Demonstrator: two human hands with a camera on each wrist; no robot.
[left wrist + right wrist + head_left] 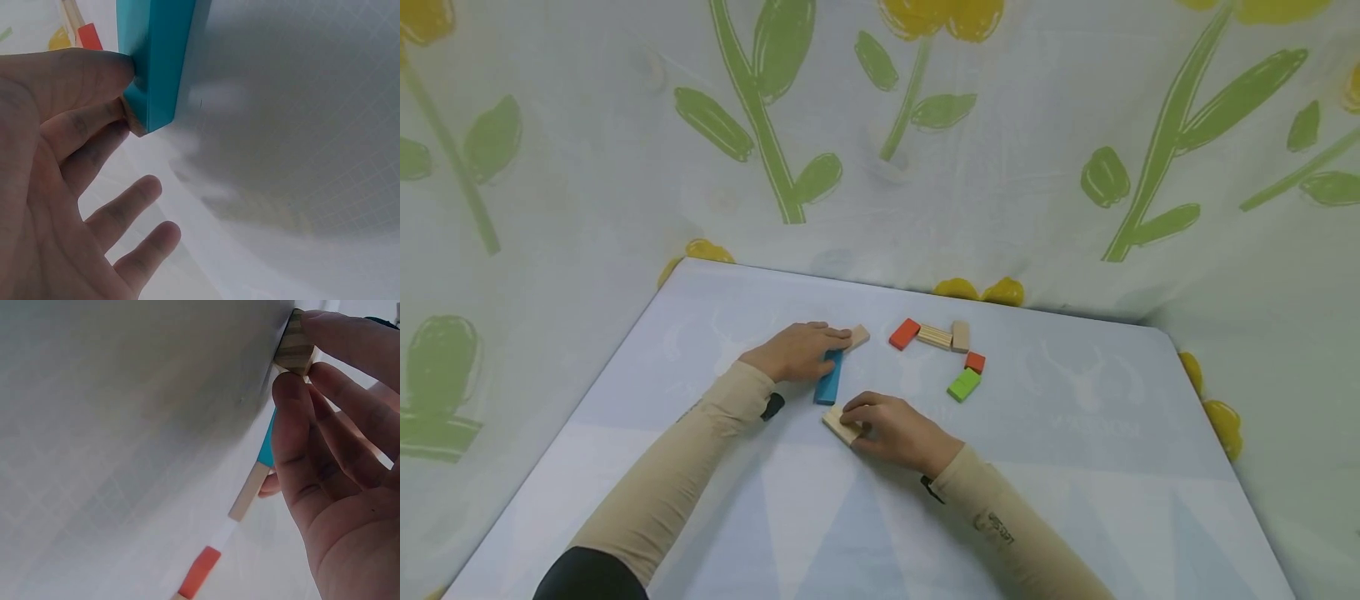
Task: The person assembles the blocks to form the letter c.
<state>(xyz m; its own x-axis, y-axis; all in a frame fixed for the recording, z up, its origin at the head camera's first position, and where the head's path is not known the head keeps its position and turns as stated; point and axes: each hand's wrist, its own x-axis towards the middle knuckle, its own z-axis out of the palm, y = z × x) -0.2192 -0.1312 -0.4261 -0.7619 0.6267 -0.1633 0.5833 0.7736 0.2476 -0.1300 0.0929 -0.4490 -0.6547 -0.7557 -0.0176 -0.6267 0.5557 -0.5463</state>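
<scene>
My left hand (801, 352) is at the upper end of a long blue block (829, 379). In the left wrist view its thumb lies against the blue block (164, 62), the nearest fingers touch a wooden piece at the block's end, and the outer fingers stretch away. A light wooden block (859, 336) meets that end at an angle. Below the blue block, my right hand (898, 432) pinches a pale wooden block (838, 425) between thumb and fingers; the right wrist view shows the wooden block's striped end (294, 347).
Right of the hands, a bent row on the white table (1037, 517) holds a red block (904, 334), a ridged wooden block (935, 337), a plain wooden block (960, 336), a small red block (975, 362) and a green block (964, 385). Behind the table hangs a flower-patterned cloth (1000, 192).
</scene>
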